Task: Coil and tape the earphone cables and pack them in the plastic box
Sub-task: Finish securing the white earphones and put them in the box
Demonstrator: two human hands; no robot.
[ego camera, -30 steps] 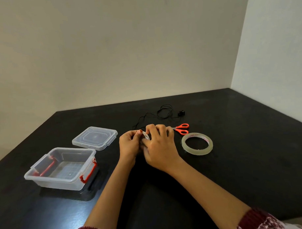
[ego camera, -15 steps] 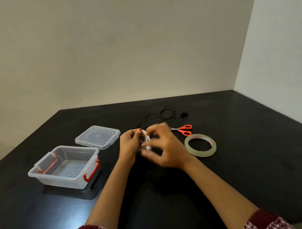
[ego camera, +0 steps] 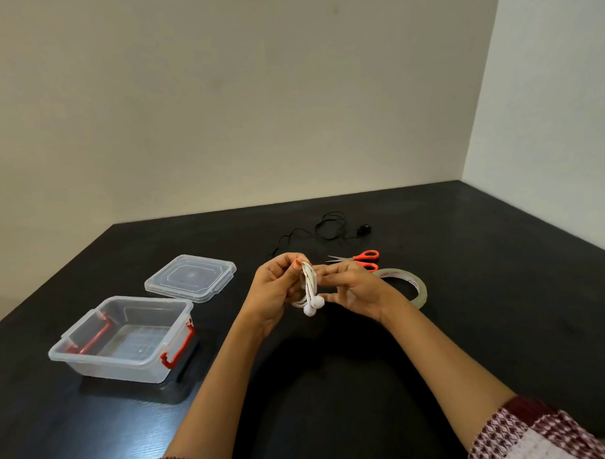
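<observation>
My left hand (ego camera: 274, 292) pinches a coiled white earphone cable (ego camera: 310, 291) above the black table, its two earbuds hanging at the bottom. From the right, the fingers of my right hand (ego camera: 354, 289) touch the same coil. A loose black earphone cable (ego camera: 328, 228) lies further back on the table. The open clear plastic box (ego camera: 126, 338) with red latches stands at the left, nothing inside it. Its lid (ego camera: 191, 278) lies just behind it.
Orange-handled scissors (ego camera: 362, 258) lie behind my right hand. A roll of clear tape (ego camera: 407, 287) lies flat, partly hidden by that hand. The black table (ego camera: 502, 308) meets pale walls at the back and right.
My right hand has come off the top of the coil and opened to its right side. The white coil and its earbuds now show between the hands.
</observation>
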